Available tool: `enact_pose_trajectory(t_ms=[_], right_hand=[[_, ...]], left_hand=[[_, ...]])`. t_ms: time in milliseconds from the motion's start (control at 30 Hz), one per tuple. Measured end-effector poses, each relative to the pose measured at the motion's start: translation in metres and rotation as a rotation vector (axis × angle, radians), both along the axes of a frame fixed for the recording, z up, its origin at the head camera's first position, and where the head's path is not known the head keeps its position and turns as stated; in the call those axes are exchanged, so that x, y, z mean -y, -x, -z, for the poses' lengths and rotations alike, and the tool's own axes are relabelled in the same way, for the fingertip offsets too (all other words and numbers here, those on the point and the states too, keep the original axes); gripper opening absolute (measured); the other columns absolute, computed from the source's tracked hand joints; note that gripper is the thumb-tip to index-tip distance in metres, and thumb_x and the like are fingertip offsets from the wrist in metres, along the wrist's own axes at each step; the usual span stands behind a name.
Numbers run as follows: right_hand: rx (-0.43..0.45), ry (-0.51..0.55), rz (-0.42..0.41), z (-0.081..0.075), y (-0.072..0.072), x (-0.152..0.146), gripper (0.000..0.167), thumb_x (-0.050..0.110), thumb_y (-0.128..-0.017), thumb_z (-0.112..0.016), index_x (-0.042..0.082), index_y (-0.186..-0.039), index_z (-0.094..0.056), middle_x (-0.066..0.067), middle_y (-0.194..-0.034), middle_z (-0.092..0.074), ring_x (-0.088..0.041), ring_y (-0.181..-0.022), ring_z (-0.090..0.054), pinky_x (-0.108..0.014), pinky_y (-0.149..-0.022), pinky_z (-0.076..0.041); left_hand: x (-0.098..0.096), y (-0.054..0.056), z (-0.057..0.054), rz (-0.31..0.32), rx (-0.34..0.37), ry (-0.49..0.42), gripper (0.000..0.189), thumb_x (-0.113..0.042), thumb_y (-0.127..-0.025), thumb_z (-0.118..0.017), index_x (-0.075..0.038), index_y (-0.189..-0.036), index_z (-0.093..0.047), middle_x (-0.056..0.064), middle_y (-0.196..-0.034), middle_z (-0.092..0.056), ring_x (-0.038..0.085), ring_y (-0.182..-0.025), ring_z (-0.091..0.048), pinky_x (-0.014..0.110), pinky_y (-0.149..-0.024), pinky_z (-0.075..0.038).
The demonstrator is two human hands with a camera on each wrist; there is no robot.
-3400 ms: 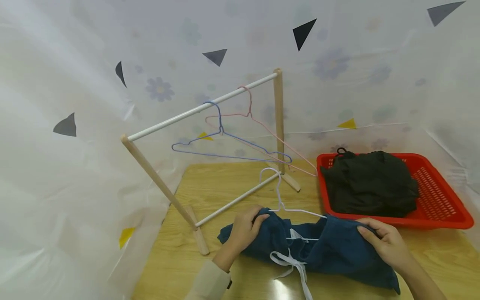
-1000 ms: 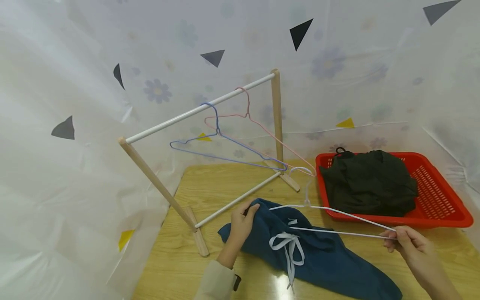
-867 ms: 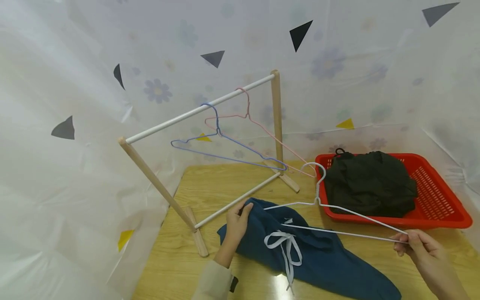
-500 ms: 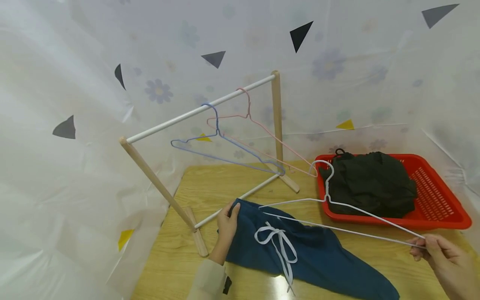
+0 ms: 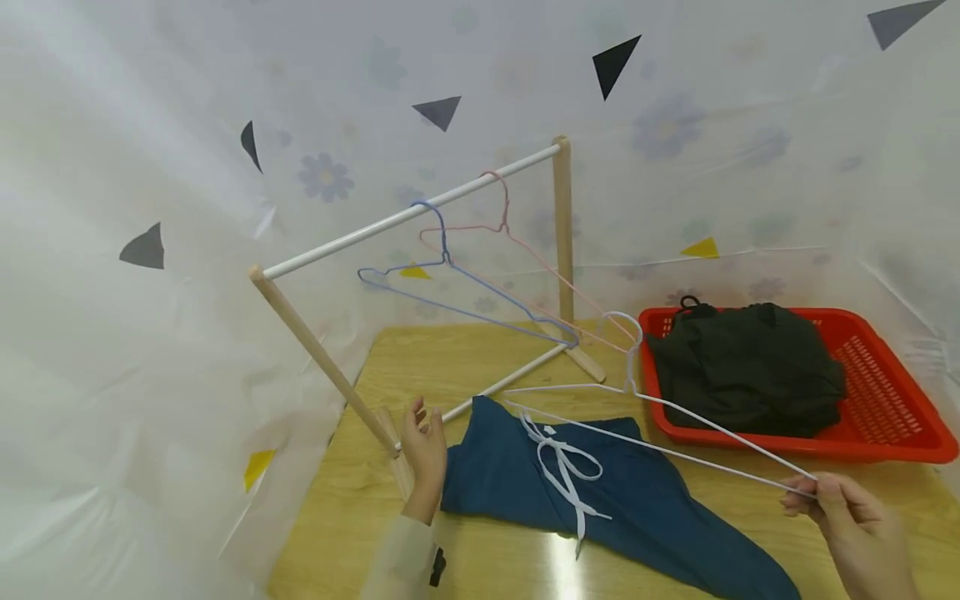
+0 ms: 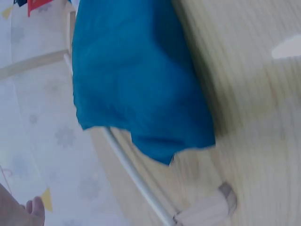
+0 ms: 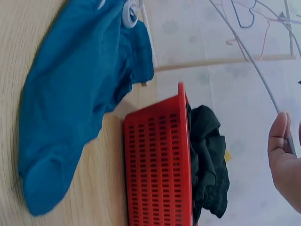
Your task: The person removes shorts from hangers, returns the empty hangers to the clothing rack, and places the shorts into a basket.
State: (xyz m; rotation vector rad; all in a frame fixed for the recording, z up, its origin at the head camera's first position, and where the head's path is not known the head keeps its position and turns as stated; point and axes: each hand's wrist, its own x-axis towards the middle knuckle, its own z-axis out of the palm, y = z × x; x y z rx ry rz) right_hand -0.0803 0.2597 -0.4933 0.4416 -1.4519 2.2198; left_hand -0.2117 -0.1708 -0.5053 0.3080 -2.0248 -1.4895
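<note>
My right hand (image 5: 862,525) pinches one end of a white wire hanger (image 5: 720,429), also at the right edge of the right wrist view. The hanger slants over a pair of blue shorts (image 5: 510,483), its far end free of the cloth. The shorts lie spread on the table, a white drawstring (image 5: 566,475) tied in a bow at their waist. Left of them, my left hand (image 5: 425,446) is raised with loosely bent fingers and holds nothing. In the left wrist view only part of the left hand (image 6: 26,214) shows, apart from a leg of the shorts (image 6: 141,84).
A wood-and-white rack (image 5: 405,218) stands behind, with a blue hanger (image 5: 480,317) and a pink hanger (image 5: 547,258) on its top bar. At the right, a red basket (image 5: 900,400) holds dark green cloth (image 5: 750,367). A plastic sheet backs the wooden table (image 5: 337,517).
The white hanger has come out of the shorts' waist, drawn right by my right hand. My left hand has let go of the shorts and moved left; they now lie flatter.
</note>
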Motion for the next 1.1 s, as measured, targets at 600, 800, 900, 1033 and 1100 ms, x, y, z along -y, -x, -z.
enact_pose_trajectory(t_ms=[600,800,900,1033,1100], right_hand=[[-0.053,0.104,-0.138,-0.014,0.008,0.042,0.036,-0.011,-0.095,-0.025,-0.010,-0.101,-0.060,-0.013,-0.099,-0.069,-0.019,-0.086,-0.068,-0.023,-0.074,-0.055],[-0.116,0.126,-0.179,-0.017,0.011,0.052,0.037,-0.013,-0.095,-0.023,-0.012,-0.103,-0.059,-0.015,-0.100,-0.068,-0.021,-0.088,-0.067,-0.024,-0.076,-0.055],[-0.128,0.114,-0.193,-0.017,0.012,0.056,0.038,-0.013,-0.095,-0.023,-0.012,-0.105,-0.059,-0.015,-0.102,-0.068,-0.021,-0.088,-0.067,-0.024,-0.076,-0.055],[-0.111,0.090,-0.193,-0.020,0.013,0.063,0.038,-0.013,-0.095,-0.023,-0.011,-0.105,-0.060,-0.014,-0.102,-0.068,-0.020,-0.088,-0.067,-0.024,-0.076,-0.055],[-0.104,0.104,-0.210,-0.021,0.014,0.067,0.037,-0.014,-0.095,-0.023,-0.012,-0.105,-0.059,-0.015,-0.103,-0.068,-0.020,-0.089,-0.068,-0.025,-0.077,-0.055]], left_hand=[[0.051,0.009,-0.063,-0.274,-0.423,0.126,0.049,0.004,-0.082,-0.060,0.008,-0.128,-0.042,0.026,-0.134,-0.031,0.032,-0.129,-0.028,0.046,-0.107,-0.026],[0.069,0.018,-0.077,-0.268,-0.374,0.018,0.069,-0.004,-0.084,-0.061,0.002,-0.143,-0.025,0.019,-0.148,-0.024,0.030,-0.136,-0.026,0.044,-0.113,-0.022],[0.076,0.024,-0.080,-0.222,-0.334,-0.031,0.071,-0.004,-0.086,-0.061,-0.001,-0.146,-0.022,0.015,-0.151,-0.025,0.027,-0.138,-0.026,0.040,-0.116,-0.019],[0.082,0.030,-0.081,-0.165,-0.317,-0.045,0.070,-0.002,-0.088,-0.057,-0.001,-0.147,-0.019,0.013,-0.152,-0.025,0.024,-0.139,-0.027,0.036,-0.116,-0.021],[0.084,0.032,-0.082,-0.163,-0.314,-0.049,0.066,0.001,-0.089,-0.055,0.000,-0.146,-0.021,0.016,-0.150,-0.028,0.026,-0.138,-0.030,0.038,-0.115,-0.023]])
